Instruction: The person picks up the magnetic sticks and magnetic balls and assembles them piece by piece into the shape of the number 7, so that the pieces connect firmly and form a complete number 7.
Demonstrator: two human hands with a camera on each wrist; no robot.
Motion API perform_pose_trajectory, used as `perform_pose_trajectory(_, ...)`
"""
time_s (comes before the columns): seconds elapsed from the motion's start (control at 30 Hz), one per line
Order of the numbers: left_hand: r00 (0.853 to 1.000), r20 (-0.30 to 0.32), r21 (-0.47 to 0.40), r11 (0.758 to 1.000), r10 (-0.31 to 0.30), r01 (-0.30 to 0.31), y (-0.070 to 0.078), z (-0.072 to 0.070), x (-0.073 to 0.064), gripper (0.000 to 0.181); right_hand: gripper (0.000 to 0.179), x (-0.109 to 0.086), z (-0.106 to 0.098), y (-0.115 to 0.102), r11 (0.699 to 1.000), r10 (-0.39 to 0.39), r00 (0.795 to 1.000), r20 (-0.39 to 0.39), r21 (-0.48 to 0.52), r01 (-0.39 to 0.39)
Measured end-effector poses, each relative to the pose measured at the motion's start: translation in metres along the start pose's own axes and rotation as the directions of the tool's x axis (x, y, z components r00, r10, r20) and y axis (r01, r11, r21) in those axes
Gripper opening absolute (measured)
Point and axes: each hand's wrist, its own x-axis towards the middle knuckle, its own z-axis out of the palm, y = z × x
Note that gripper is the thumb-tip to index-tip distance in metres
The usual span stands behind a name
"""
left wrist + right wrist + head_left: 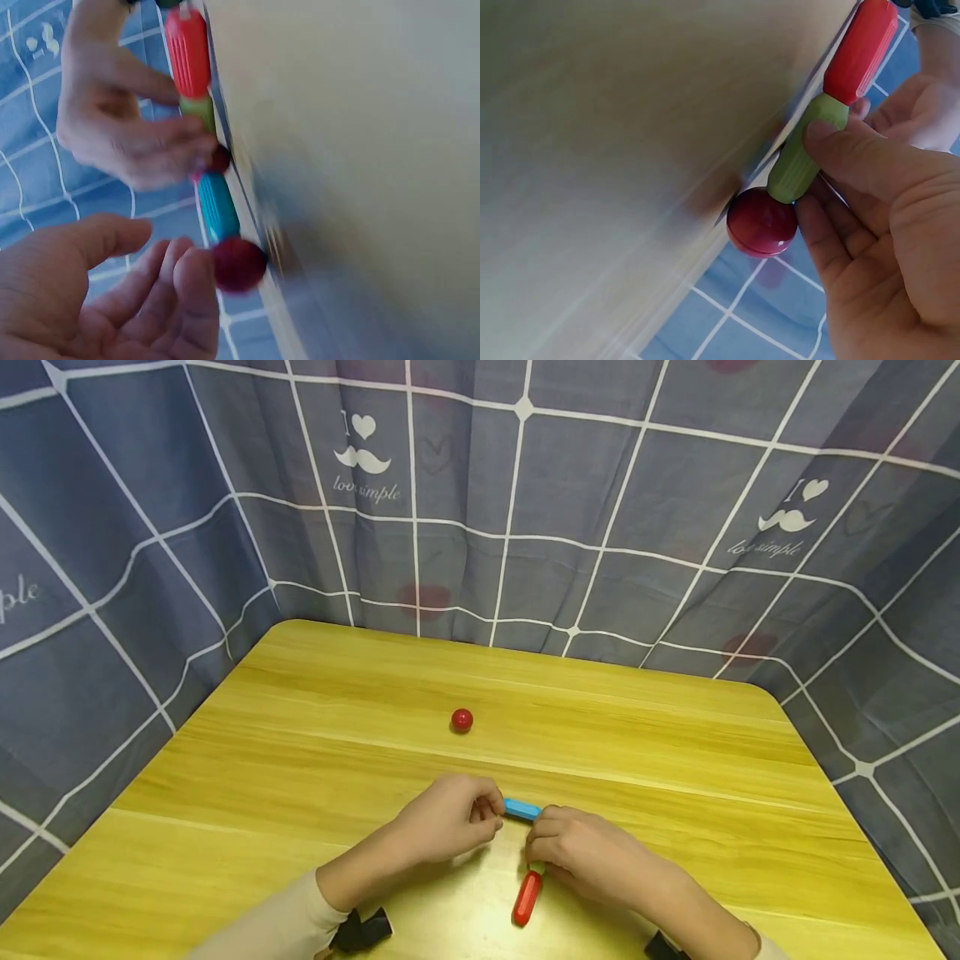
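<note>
My right hand pinches a green ridged toy stick, thumb on its near side. A red stick joins one end of the green stick, and a glossy red ball sits at the other end. From that ball a blue stick runs toward my left hand. In the left wrist view, a dark red ball sits at the blue stick's far end, beside the left fingertips. Left thumb and fingers stand apart; whether they touch the ball, I cannot tell.
A loose red ball lies farther back on the yellow wood-grain table. A dark grid-patterned curtain hangs along the table's back and sides. Black wrist straps show near the sleeves.
</note>
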Motion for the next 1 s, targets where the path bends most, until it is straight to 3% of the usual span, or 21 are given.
perform_pose_trajectory(0.1, 0.992, -0.124, 0.044, 0.998, -0.032, 0.038, -0.006, -0.011, 0.006, 0.008, 0.02, -0.001, -0.001, 0.001, 1.0, 0.011, 1.0, 0.0, 0.004, -0.011)
perform_pose_trajectory(0.23, 0.962, -0.265, 0.101, 0.99, -0.066, 0.095, -0.018, -0.026, 0.016, 0.021, 0.02, -0.002, -0.003, 0.001, 1.0, 0.013, 1.0, 0.013, -0.011, -0.013)
perform_pose_trajectory(0.43, 0.93, -0.342, 0.094, 0.98, -0.135, 0.177, -0.04, -0.044, 0.036, 0.041, 0.022, -0.001, -0.004, 0.002, 1.0, 0.006, 1.0, 0.031, -0.026, -0.005)
perform_pose_trajectory(0.57, 0.927, -0.333, 0.126, 0.967, -0.171, 0.223, -0.053, -0.052, 0.051, 0.051, 0.021, 0.0, -0.004, 0.002, 1.0, -0.004, 0.999, 0.033, -0.023, 0.004)
perform_pose_trajectory(0.77, 0.952, -0.245, 0.153, 0.962, -0.185, 0.226, -0.07, -0.055, 0.072, 0.048, 0.021, -0.002, -0.006, 0.003, 1.0, -0.01, 0.999, 0.044, -0.022, 0.011)
perform_pose_trajectory(1.0, 0.965, -0.187, 0.187, 0.958, -0.183, 0.218, -0.073, -0.057, 0.074, 0.025, 0.019, -0.001, -0.009, 0.001, 1.0, -0.026, 0.998, 0.049, -0.011, 0.027)
